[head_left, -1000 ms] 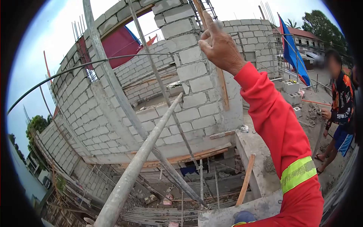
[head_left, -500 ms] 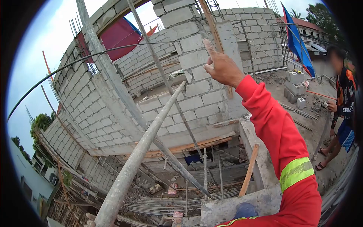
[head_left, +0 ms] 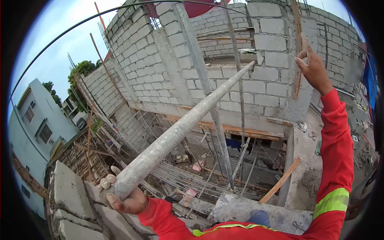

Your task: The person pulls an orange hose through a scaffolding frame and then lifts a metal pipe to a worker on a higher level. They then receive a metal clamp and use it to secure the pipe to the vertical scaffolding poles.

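Observation:
My left hand (head_left: 130, 200) is wrapped round the lower end of a long grey metal pipe (head_left: 176, 134), at the lower left. The pipe slants up and away, its far end close to the grey block wall (head_left: 270, 68). At the upper right my right hand (head_left: 313, 68) is raised on an outstretched arm, index finger extended upward and thumb apart, holding nothing. Behind that hand a wooden plank (head_left: 298, 52) stands against a concrete column. A thinner upright pole (head_left: 200, 60) crosses behind the pipe.
Below lies a pit with stacked metal pipes (head_left: 180, 180) and a slanting wooden board (head_left: 281, 180). A concrete ledge (head_left: 272, 212) is right in front of me. Rough blocks (head_left: 72, 188) sit at the lower left, and a bent bar (head_left: 60, 36) arcs overhead.
The view has swung left and down, bringing my left hand on the pipe into fuller sight. My right hand now appears farther right, still raised. The other person is mostly out of view.

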